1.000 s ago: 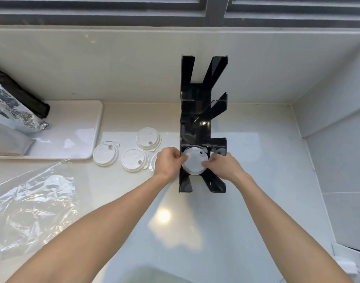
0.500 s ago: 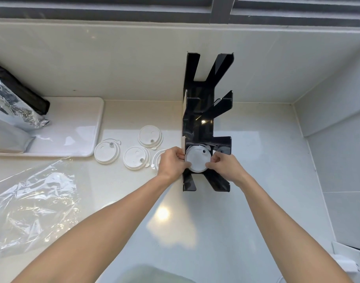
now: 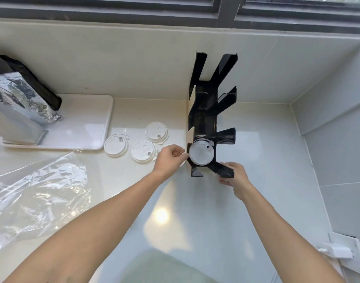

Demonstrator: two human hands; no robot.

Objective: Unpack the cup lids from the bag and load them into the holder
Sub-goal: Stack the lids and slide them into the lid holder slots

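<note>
A tall black holder (image 3: pixel 207 113) with slanted arms stands on the counter against the back wall. A white cup lid (image 3: pixel 201 153) lies in its lowest slot. My left hand (image 3: pixel 170 159) is at the lid's left rim, thumb and forefinger pinched on it. Just below the holder's front right foot is my right hand (image 3: pixel 235 175), off the lid with its fingers spread. Three more white lids lie on the counter left of the holder: (image 3: pixel 115 148), (image 3: pixel 144 152), (image 3: pixel 157 132). Another lid's edge (image 3: pixel 182 164) shows under my left hand. The clear plastic bag (image 3: pixel 38 190) lies flat at the left.
A white tray (image 3: pixel 83 129) at the back left carries a silver foil pouch (image 3: pixel 17 99). A tiled side wall (image 3: pixel 338 150) closes the counter on the right. A white fitting (image 3: pixel 338 252) sits at the lower right.
My right hand has let go of the lid and dropped down to the holder's front foot. The lid now rests in the lowest slot. My left hand has stayed at the lid's rim.
</note>
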